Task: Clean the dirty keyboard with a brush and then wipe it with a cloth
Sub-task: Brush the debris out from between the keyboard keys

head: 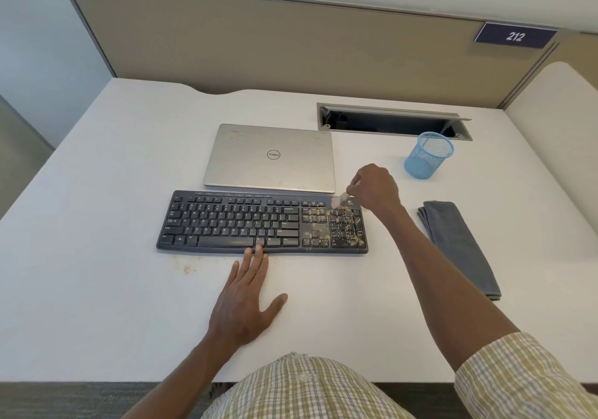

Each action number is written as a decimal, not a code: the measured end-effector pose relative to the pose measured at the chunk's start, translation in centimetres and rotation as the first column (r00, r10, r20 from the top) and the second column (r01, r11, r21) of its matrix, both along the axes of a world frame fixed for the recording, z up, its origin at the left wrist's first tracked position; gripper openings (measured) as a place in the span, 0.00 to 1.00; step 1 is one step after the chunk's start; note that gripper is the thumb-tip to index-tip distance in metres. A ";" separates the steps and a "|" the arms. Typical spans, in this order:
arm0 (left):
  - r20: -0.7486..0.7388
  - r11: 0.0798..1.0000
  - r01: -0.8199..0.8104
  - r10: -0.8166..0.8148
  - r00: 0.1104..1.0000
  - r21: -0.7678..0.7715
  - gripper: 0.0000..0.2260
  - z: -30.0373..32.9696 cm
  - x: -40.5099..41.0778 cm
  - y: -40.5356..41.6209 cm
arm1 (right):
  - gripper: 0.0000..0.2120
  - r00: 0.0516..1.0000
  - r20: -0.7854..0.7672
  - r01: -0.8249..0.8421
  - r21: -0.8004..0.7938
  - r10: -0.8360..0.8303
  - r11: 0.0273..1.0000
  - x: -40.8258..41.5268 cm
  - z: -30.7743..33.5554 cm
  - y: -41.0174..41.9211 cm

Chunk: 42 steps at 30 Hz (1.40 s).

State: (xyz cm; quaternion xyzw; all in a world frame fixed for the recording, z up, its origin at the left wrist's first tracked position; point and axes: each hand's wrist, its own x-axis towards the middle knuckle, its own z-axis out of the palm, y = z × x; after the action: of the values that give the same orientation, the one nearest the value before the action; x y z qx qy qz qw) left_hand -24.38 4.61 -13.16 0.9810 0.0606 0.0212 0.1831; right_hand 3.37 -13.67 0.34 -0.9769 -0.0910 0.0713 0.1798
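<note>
A black keyboard (233,221) lies across the middle of the white desk. Sandy crumbs cover its number pad at the right end. My right hand (375,189) grips a small brush (339,199), whose pale bristles touch the keyboard's top right corner. My left hand (246,295) lies flat on the desk, fingers straight, with the fingertips touching the keyboard's front edge below the space bar. A folded grey cloth (459,247) lies on the desk to the right of the keyboard, untouched.
A shut silver laptop (270,158) sits just behind the keyboard. A blue mesh pen cup (428,155) stands at the back right, before an open cable slot (393,121). A few crumbs (188,269) lie on the desk left of my left hand.
</note>
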 end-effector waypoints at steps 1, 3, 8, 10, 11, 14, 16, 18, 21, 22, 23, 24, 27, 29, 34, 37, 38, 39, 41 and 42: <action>-0.002 1.000 0.001 -0.001 1.000 0.000 0.39 0.0 0.0 0.0 | 0.05 1.000 -0.002 0.010 -0.019 -0.010 1.000 0.3 -0.1 -0.5; -0.001 1.000 -0.001 0.001 1.000 0.000 0.39 -0.1 0.0 0.0 | 0.06 0.999 0.027 0.026 -0.061 -0.024 0.998 0.7 0.1 -1.6; -0.003 1.000 -0.005 0.005 1.000 -0.005 0.39 0.0 0.0 0.0 | 0.10 0.995 0.093 0.041 -0.183 -0.024 0.982 1.6 0.8 -3.8; -0.007 1.000 -0.004 0.004 1.000 -0.005 0.39 0.0 0.0 0.0 | 0.10 0.994 0.101 0.049 -0.170 -0.032 0.984 1.7 1.1 -4.1; -0.008 1.000 -0.003 0.003 1.000 -0.004 0.39 0.1 0.0 0.0 | 0.08 0.994 0.104 0.044 -0.137 -0.030 0.990 1.7 1.2 -4.1; -0.004 1.000 -0.006 0.006 1.000 -0.001 0.39 0.1 0.0 -0.1 | 0.05 0.991 0.120 -0.054 -0.035 0.058 0.998 1.3 1.8 -3.0; 0.002 1.000 -0.008 0.008 1.000 -0.002 0.39 0.1 -0.1 0.0 | 0.04 0.980 0.118 -0.166 0.015 0.163 0.986 0.8 2.0 -2.0; -0.003 1.000 -0.009 0.009 1.000 -0.002 0.39 0.0 -0.1 0.0 | 0.04 0.957 0.085 -0.282 0.052 0.277 0.958 0.2 2.1 -1.0; -0.005 1.000 -0.005 0.005 1.000 0.002 0.39 0.1 0.0 -0.1 | 0.05 0.902 0.086 -0.428 0.058 0.422 0.902 -0.7 1.8 0.6; -0.005 1.000 -0.005 0.005 1.000 0.005 0.39 0.1 0.0 -0.1 | 0.05 0.885 0.091 -0.462 0.062 0.456 0.885 -1.0 1.8 1.2; -0.006 1.000 -0.007 0.007 1.000 0.006 0.40 0.1 0.0 -0.1 | 0.05 0.870 0.094 -0.490 0.065 0.484 0.869 -1.3 1.7 1.7; -0.007 1.000 -0.008 0.008 1.000 0.006 0.40 0.1 0.0 -0.1 | 0.05 0.857 0.093 -0.513 0.064 0.507 0.856 -1.5 1.6 2.1; -0.004 1.000 -0.013 0.013 1.000 0.002 0.40 0.1 0.0 -0.1 | 0.07 0.822 0.107 -0.563 0.007 0.559 0.826 -2.1 1.3 3.1; -0.002 1.000 -0.014 0.014 1.000 -0.002 0.40 0.1 0.0 -0.1 | 0.09 0.805 0.119 -0.582 -0.032 0.582 0.812 -2.2 1.2 3.3; 0.005 1.000 -0.012 0.012 1.000 0.005 0.40 0.1 0.0 -0.1 | 0.11 0.807 0.097 -0.575 -0.097 0.583 0.812 -1.8 1.1 2.5; 0.003 1.000 -0.012 0.012 1.000 0.006 0.40 0.0 0.0 -0.1 | 0.10 0.827 0.088 -0.541 -0.142 0.555 0.829 -1.3 1.1 1.7; 0.006 1.000 -0.013 0.013 1.000 0.005 0.39 0.0 0.0 -0.1 | 0.11 0.834 0.086 -0.527 -0.165 0.544 0.834 -1.2 1.2 1.4; 0.008 1.000 -0.014 0.014 1.000 0.004 0.39 0.0 0.0 -0.1 | 0.11 0.840 0.086 -0.515 -0.191 0.536 0.836 -1.0 1.3 1.2; 0.005 1.000 -0.013 0.013 1.000 0.001 0.39 0.0 -0.1 -0.1 | 0.11 0.851 0.089 -0.487 -0.238 0.518 0.840 -0.8 1.6 0.7; 0.002 1.000 -0.011 0.011 1.000 0.000 0.39 0.0 -0.1 0.0 | 0.11 0.860 0.084 -0.470 -0.257 0.504 0.845 -0.7 1.7 0.5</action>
State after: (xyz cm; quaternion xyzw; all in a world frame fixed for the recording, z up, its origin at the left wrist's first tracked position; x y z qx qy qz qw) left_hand -24.45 4.58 -13.18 0.9806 0.0658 0.0233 0.1830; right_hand 2.66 -13.22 2.02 -0.9381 -0.3406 0.0517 0.0355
